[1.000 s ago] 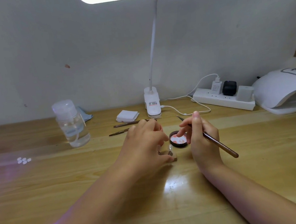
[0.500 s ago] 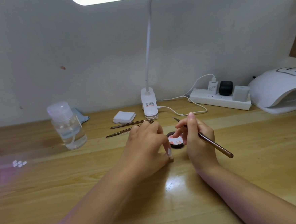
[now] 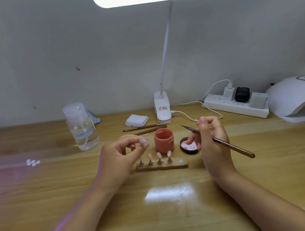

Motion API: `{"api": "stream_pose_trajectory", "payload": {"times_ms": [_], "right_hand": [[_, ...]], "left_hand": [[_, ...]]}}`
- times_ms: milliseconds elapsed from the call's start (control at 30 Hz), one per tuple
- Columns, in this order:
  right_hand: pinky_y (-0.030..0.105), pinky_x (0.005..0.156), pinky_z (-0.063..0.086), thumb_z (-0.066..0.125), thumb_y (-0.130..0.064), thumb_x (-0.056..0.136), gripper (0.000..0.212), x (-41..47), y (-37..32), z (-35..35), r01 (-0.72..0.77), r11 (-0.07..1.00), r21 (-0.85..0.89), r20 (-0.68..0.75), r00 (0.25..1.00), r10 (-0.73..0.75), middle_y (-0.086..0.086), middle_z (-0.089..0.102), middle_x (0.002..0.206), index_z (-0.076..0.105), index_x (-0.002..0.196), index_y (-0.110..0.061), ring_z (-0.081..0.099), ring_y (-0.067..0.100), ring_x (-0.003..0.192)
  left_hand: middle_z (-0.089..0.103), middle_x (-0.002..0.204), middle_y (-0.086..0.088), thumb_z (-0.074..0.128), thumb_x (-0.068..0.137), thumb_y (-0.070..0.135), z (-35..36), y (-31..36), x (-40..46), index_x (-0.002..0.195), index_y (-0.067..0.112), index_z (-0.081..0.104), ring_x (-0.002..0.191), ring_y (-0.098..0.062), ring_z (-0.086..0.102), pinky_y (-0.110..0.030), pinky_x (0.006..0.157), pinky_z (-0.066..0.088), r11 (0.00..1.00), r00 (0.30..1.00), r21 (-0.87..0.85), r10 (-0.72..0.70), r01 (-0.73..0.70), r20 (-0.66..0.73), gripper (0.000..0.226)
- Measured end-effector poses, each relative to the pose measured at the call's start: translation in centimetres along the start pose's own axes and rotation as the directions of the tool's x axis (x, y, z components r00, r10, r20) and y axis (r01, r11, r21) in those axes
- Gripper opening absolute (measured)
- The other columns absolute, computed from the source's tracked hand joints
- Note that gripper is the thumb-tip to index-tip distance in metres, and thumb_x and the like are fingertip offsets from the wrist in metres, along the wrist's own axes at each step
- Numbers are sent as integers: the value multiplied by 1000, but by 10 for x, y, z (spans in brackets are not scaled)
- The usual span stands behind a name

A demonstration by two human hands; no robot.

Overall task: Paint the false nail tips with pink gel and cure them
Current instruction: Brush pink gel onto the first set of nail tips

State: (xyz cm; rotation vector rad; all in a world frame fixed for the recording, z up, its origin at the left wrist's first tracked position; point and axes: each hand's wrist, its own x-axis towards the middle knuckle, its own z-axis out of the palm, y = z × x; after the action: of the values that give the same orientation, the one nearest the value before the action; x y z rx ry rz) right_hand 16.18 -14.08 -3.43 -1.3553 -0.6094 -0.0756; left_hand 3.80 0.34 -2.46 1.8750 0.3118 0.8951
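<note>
My left hand [image 3: 121, 157] pinches a small nail tip on its holder [image 3: 143, 141] between thumb and forefinger, lifted above the left end of a wooden stand [image 3: 162, 167]. Several pink nail tips [image 3: 159, 155] stand upright on that stand, and its right-most spot [image 3: 180, 161] holds only a small disc. My right hand [image 3: 213, 143] grips a brown brush [image 3: 229, 145], bristles pointing up and left. An open pink gel jar [image 3: 164, 140] sits behind the stand, and its dark lid [image 3: 189, 146] lies beside it, partly hidden by my right fingers.
A clear liquid bottle [image 3: 82, 127] stands at the left, with loose white nail tips [image 3: 32, 162] near it. Two spare brushes [image 3: 145, 129], white pads [image 3: 136, 120], a clip lamp base [image 3: 162, 109] and a power strip [image 3: 235, 105] line the back. The white curing lamp [image 3: 295, 98] sits far right.
My left hand has lifted away to the left with one nail tip, uncovering the stand and the gel jar. My right hand has raised the brush slightly off the lid.
</note>
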Motion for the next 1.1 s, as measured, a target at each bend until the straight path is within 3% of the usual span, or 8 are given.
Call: {"api": "stream_pose_trajectory", "payload": {"times_ms": [67,233,367,567,667,767,967,1100], "right_hand": [[13,53,44,42,-47,83,29,3,-5,1,-4,1000,24,40,999,3,-1,62,52,47,80,-19,56,2,49],[11,47,41,52,-44,80,42,16,-17,5,50,998,-33,133,990,-45,0,56,46,49,63,-6,52,4,43],[10,47,37,62,-33,85,45,39,-16,15,108,967,-231,197,978,-63,-1,48,45,50,53,-4,43,2,43],[9,46,37,71,-32,79,43,62,-7,31,148,860,-488,269,963,-14,-9,50,39,49,46,-15,52,0,42],[22,52,40,72,-34,78,44,61,-5,37,187,802,-567,297,955,-12,-8,55,52,47,45,-18,56,3,60],[33,57,48,70,-36,79,44,59,-3,42,202,768,-608,313,950,-2,-1,61,64,44,47,-20,62,17,83],[37,61,52,67,-36,81,41,59,-7,45,185,771,-609,324,946,29,2,64,67,47,50,-19,62,18,80],[17,51,38,68,-33,81,44,69,-14,36,133,849,-512,196,980,-35,-10,46,38,49,45,-17,46,2,44]], "left_hand": [[71,82,12,70,65,29,-2,-4,-1,73,32,74,63,-17,48,-17,59,43,998,1000,-60,-7,5,-28,9],[69,81,16,67,67,28,-1,-7,-2,74,32,72,50,-1,40,-7,50,35,998,998,-23,53,-54,-25,9],[68,78,12,65,70,23,1,-7,-3,78,28,70,45,3,46,-4,48,35,995,995,4,97,-96,-29,11],[69,79,12,66,70,25,-1,-13,-2,77,26,73,50,1,42,-6,51,33,997,997,11,73,-73,-41,10],[69,80,11,65,70,26,-1,-13,-2,77,26,72,48,1,42,-6,49,32,996,996,0,85,-85,-34,11],[69,81,10,64,71,26,0,-13,-3,78,26,72,47,1,41,-6,48,32,995,995,-5,96,-96,-23,11],[68,82,20,69,75,13,-1,-11,-5,77,28,71,48,-2,36,-8,49,32,996,996,20,87,-86,-35,15],[67,77,23,71,74,9,-1,-9,-6,72,27,71,48,-3,33,-8,48,31,996,995,35,84,-82,-44,18]]}}
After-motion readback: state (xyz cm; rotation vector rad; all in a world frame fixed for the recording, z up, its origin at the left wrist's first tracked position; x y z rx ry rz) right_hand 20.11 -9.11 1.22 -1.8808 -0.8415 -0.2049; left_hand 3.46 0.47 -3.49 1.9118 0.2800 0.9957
